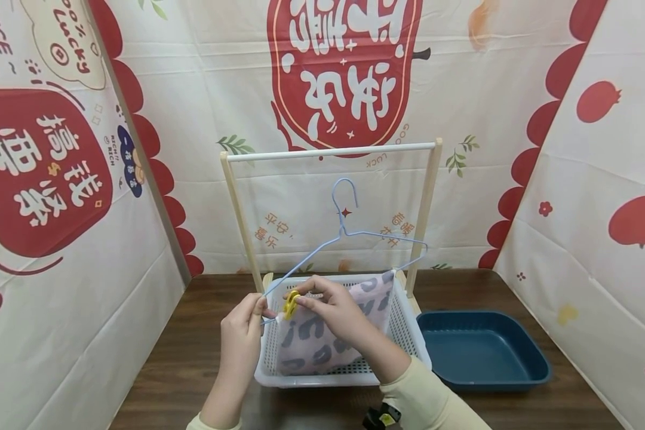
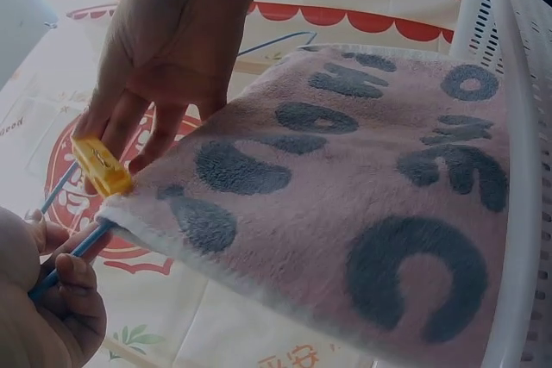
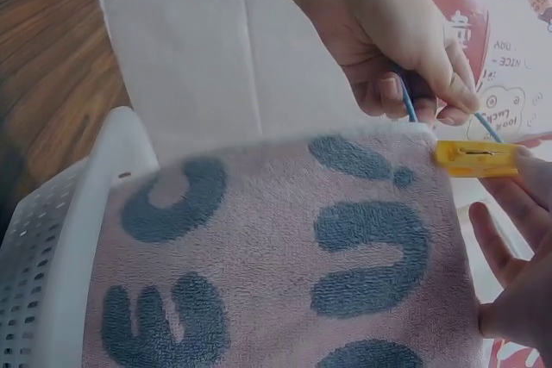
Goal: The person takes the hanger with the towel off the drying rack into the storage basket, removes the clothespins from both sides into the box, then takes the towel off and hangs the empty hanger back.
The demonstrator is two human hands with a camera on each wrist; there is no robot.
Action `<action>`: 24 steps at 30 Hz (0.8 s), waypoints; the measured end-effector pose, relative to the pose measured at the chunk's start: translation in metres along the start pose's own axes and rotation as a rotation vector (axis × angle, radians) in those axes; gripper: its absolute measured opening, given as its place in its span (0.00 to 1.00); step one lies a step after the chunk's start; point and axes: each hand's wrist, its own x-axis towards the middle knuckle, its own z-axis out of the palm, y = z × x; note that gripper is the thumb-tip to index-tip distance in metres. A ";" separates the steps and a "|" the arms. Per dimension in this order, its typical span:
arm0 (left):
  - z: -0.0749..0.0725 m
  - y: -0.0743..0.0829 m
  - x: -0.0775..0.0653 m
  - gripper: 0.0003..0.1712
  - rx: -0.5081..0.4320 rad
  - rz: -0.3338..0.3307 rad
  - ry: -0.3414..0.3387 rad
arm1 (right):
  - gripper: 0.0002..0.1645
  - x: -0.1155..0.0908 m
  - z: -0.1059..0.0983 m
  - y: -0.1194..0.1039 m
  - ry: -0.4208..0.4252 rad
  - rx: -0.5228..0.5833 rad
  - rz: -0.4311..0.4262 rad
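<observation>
A pink towel (image 1: 314,340) with grey letters hangs over the bottom bar of a blue wire hanger (image 1: 312,258), its lower part inside a white basket (image 1: 349,380). My left hand (image 1: 242,328) grips the hanger's left end, fingers curled round the wire beside the towel's corner. Between thumb and fingers, my right hand (image 1: 335,307) pinches a yellow clothespin (image 1: 291,303). In the left wrist view the clothespin's tip (image 2: 121,184) sits right at the towel's corner. The hanger's hook points up, away from the rack's rail.
Behind the basket stands a rack of light wooden posts with a white rail (image 1: 333,151). A dark blue tray (image 1: 484,352) lies right of the basket on the brown wooden table (image 1: 166,358). Printed cloth walls (image 1: 462,209) enclose the back and sides.
</observation>
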 end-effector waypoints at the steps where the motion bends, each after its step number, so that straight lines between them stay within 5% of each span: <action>1: 0.000 -0.001 0.000 0.05 0.000 -0.002 0.006 | 0.07 0.000 -0.001 0.000 0.001 0.008 0.001; 12: -0.008 -0.008 0.003 0.07 0.006 0.063 0.102 | 0.07 -0.009 -0.014 0.005 0.030 0.105 -0.056; 24: -0.020 -0.012 0.005 0.09 -0.017 0.013 0.156 | 0.10 -0.022 -0.043 0.015 0.081 0.093 -0.028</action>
